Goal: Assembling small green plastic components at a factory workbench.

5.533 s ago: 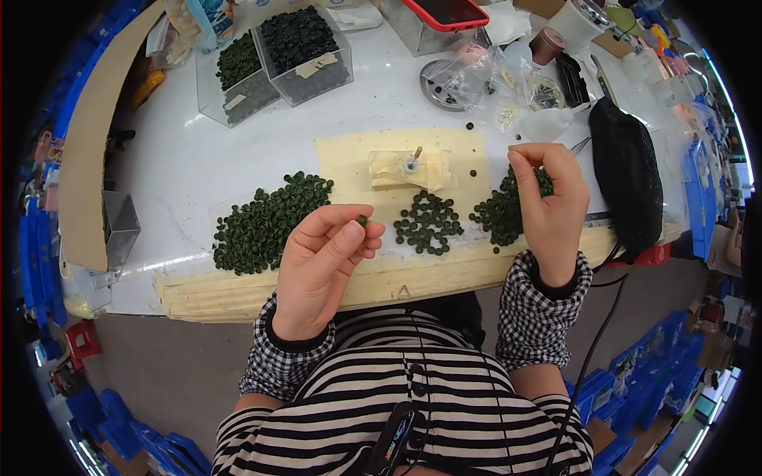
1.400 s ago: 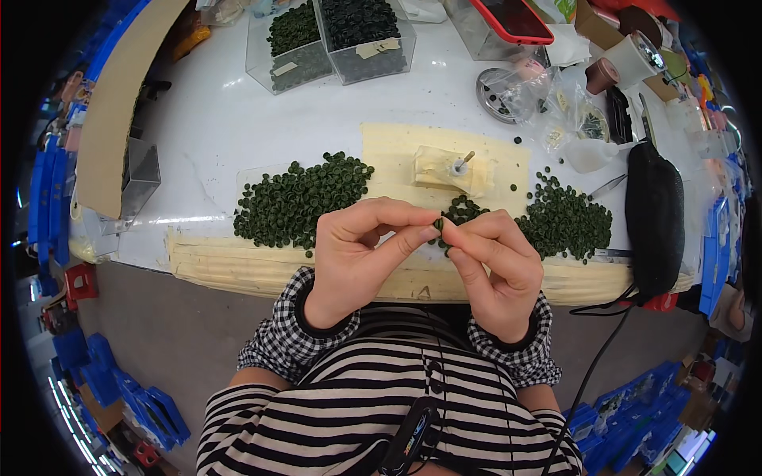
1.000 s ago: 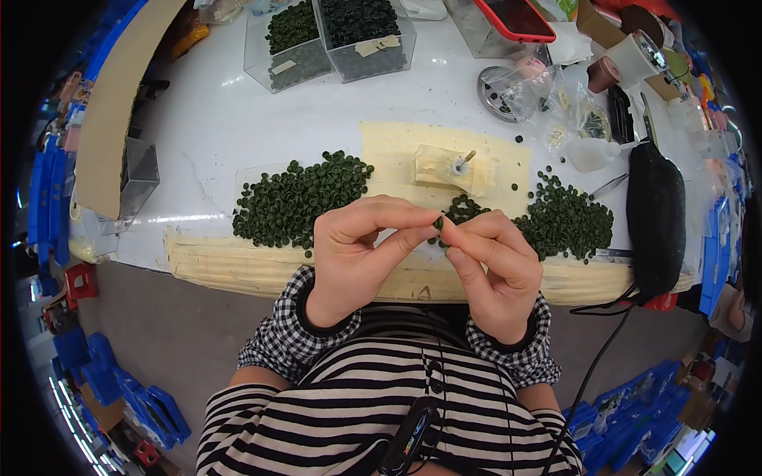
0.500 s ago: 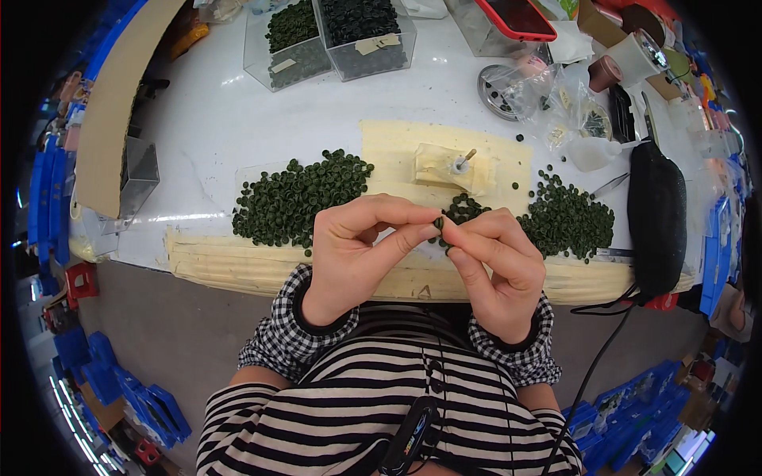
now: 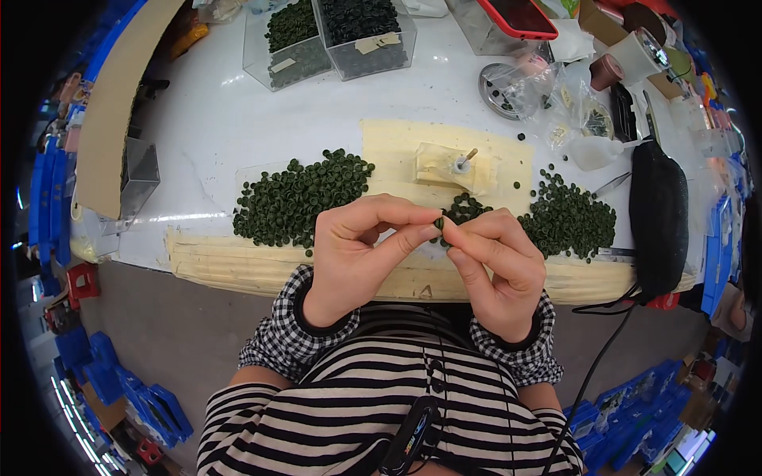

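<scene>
Close to the table's front edge, my left hand [image 5: 355,252] pinches a small dark green round piece [image 5: 439,224] between thumb and forefinger. My right hand [image 5: 502,266] meets it from the other side, its forefinger tip against the piece. The right thumb is bent below that forefinger, and whether it holds anything more is hidden. Just behind the fingertips lies a small heap of green round pieces [image 5: 464,208], partly covered by my hands. To the left spreads a large pile of green round pieces [image 5: 305,197]; a further pile [image 5: 567,214] lies to the right.
A tape-wrapped block [image 5: 432,165] with a thin upright pin stands beyond my hands. Two clear bins [image 5: 367,59] of small pieces sit at the back. A black pouch [image 5: 659,218], tweezers [image 5: 609,185] and a white squeeze bottle [image 5: 595,152] are at the right.
A small green piece seen by my right thumb tip earlier no longer shows there. Both hands keep nearly the same place and pinch.
</scene>
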The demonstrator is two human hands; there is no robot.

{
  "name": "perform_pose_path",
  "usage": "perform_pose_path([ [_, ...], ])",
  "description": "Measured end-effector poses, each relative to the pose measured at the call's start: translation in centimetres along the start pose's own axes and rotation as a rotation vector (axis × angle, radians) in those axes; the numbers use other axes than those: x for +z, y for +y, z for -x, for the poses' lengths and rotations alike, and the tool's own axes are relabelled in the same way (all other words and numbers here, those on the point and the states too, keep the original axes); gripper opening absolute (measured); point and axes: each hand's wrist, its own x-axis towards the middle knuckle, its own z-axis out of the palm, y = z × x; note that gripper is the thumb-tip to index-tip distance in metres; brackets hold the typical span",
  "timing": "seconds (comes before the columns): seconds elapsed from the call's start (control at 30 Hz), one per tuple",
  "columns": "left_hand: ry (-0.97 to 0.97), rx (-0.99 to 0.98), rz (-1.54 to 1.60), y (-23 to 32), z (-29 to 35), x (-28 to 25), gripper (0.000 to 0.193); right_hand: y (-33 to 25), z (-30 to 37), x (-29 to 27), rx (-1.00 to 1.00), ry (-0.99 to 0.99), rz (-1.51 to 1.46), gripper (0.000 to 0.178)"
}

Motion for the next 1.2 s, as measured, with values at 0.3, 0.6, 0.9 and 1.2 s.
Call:
perform_pose_path([
  [0.3, -0.013, 0.145, -0.125, -0.33, -0.29, -0.21, 0.020, 0.04, 0.08, 0.10, 0.028, -0.003, -0.040, 0.032],
  [0.6, -0.023, 0.156, -0.153, -0.43, -0.49, -0.20, 0.020, 0.26, 0.21, -0.12, 0.062, -0.021, -0.038, 0.031],
  [0.9, 0.028, -0.009, 0.070, -0.16, -0.15, 0.31, 0.018, -0.07, 0.11, -0.10, 0.053, 0.003, -0.023, 0.031],
  [1.2, 0.000, 0.037, 0.045, -0.36, -0.07, 0.07, 0.019, -0.11, 0.14, -0.07, 0.040, 0.008, -0.010, 0.031],
])
